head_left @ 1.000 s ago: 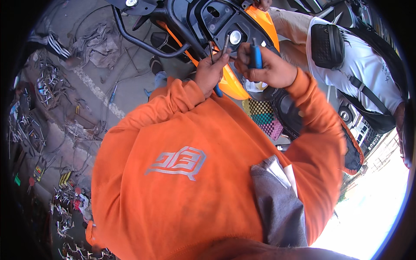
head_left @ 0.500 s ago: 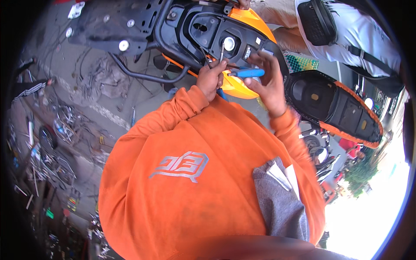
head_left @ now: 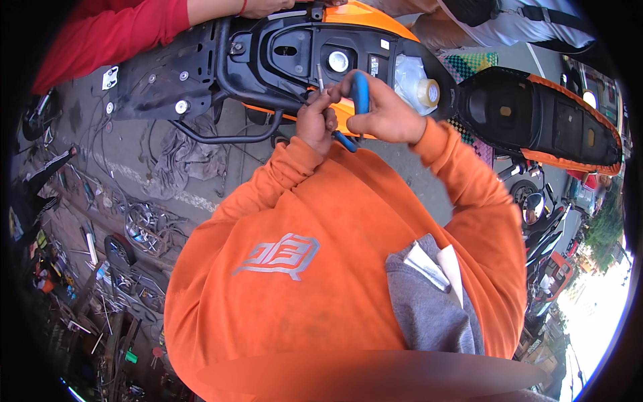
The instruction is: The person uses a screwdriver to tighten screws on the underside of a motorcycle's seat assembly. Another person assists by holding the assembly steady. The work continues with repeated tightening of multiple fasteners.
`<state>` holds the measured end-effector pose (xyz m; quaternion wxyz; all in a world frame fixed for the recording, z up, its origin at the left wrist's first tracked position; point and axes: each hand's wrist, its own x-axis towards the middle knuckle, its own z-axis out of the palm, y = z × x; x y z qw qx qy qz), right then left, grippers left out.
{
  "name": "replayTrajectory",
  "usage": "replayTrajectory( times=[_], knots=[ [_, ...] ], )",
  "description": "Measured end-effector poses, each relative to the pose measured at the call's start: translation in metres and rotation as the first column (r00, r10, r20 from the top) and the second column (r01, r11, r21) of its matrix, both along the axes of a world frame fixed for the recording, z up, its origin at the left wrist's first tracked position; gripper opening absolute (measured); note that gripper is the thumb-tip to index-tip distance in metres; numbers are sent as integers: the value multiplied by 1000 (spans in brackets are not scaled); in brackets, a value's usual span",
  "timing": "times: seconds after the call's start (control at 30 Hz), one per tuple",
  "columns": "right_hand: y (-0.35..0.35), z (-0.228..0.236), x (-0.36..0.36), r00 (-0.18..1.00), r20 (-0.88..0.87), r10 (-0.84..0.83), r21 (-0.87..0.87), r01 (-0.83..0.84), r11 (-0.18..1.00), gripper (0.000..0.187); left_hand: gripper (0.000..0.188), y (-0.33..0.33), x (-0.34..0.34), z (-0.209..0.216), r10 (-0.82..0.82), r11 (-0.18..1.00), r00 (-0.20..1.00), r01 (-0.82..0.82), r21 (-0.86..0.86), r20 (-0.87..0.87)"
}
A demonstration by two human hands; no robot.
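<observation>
My right hand (head_left: 388, 110) is curled round a blue-handled hand tool (head_left: 362, 94), possibly pliers; its working end is hidden. Close against it, my left hand (head_left: 313, 124) pinches a thin piece with a pale metal tip (head_left: 320, 77) that points up and away. A second blue handle-like part (head_left: 345, 141) shows below the left fingers; whether it belongs to the same tool I cannot tell. Both hands are in front of the black and orange motorcycle body (head_left: 295, 74), whose seat is off and whose round silver cap (head_left: 338, 61) shows behind them.
The detached seat (head_left: 536, 120) lies upside down on the right. A roll of clear tape (head_left: 427, 92) sits on the body beside a plastic bag (head_left: 408, 74). Another person's red sleeve (head_left: 127, 40) reaches in at upper left. Scattered parts and tools (head_left: 120, 268) cover the ground left.
The right hand has closed round the blue handle, which has swung from level to upright. A red-sleeved arm has appeared at upper left. The view has shifted, bringing the tape roll into sight.
</observation>
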<state>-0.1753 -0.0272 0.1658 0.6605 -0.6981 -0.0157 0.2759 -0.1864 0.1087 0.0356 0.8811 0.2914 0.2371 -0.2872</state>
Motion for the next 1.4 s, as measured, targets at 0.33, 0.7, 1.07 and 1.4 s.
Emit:
replayTrajectory(
  times=[0.33,0.7,1.07,1.4],
  knots=[
    [-15,38,85,61,130,990,-849,-509,143,36,21,0,6,-10,27,999,997,-24,47,-66],
    [-144,55,54,955,288,79,-51,-67,996,12,22,-8,9,36,273,919,960,-281,278,66],
    [-174,7,-8,834,3,-552,229,537,812,6,31,-66,101,41,32,997,994,-39,-66,-106],
    [-165,-12,-9,735,-36,-677,179,671,720,10,32,-82,129,22,-90,983,986,65,-169,-144]
  ],
)
